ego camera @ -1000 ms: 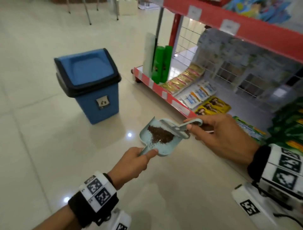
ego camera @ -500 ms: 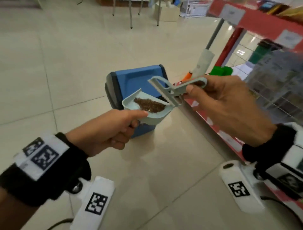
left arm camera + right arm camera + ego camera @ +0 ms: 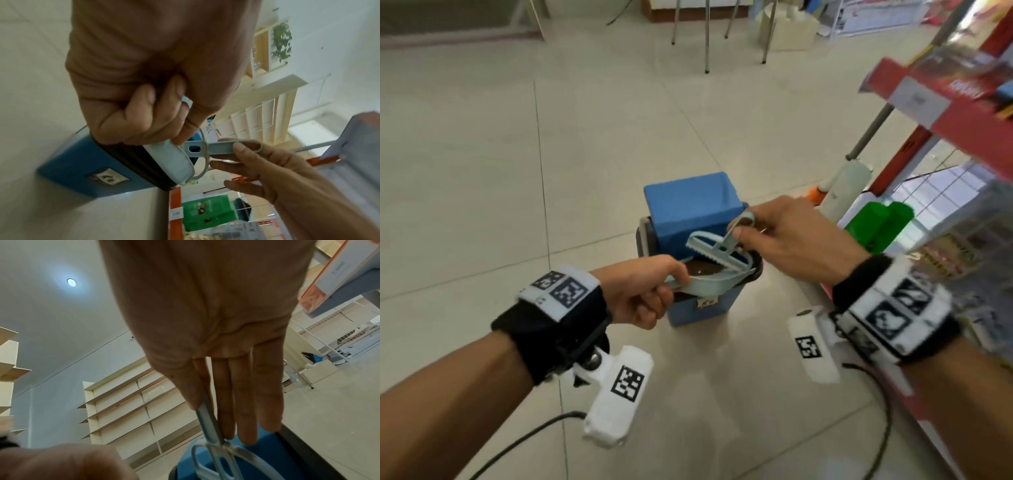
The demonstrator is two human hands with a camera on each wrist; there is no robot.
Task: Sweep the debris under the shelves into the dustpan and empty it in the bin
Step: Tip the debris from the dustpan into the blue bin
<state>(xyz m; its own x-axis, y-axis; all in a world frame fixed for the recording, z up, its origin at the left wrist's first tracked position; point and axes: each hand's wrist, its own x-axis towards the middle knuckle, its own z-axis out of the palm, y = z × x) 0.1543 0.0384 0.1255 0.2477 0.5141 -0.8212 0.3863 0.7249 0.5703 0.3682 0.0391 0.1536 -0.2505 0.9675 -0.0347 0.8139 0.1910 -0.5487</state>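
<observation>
Around the blue bin (image 3: pixel 690 209) you have the shop shelving (image 3: pixel 969 113) close on its right, its red-edged lower shelf carrying green packs (image 3: pixel 878 222) and a white roll (image 3: pixel 842 186) just beside the bin, with a grey pole slanting up above them; chair legs (image 3: pixel 707 34) and a pale box (image 3: pixel 787 29) stand well behind the bin on the tiled floor (image 3: pixel 517 171). Nothing lies between your hands and the bin's top. The bin's blue swing lid is tipped, and the black rim shows on the near side. Your left hand (image 3: pixel 643 291) has its grip curled tight round the handle of the pale blue-green dustpan (image 3: pixel 709 284), which you hold level over the bin's near rim; in the left wrist view the pan's underside sits right against that rim (image 3: pixel 144 164). Inside the pan lies a heap of dark brown debris (image 3: pixel 702 269), none of it visibly spilled on the floor by the bin. Your right hand (image 3: pixel 791 240) pinches the handle of the small matching brush (image 3: pixel 719 248) between thumb and forefinger, the other fingers (image 3: pixel 246 402) stretched out straight, and the brush's toothed head rests across the pan's far edge, above the debris.
</observation>
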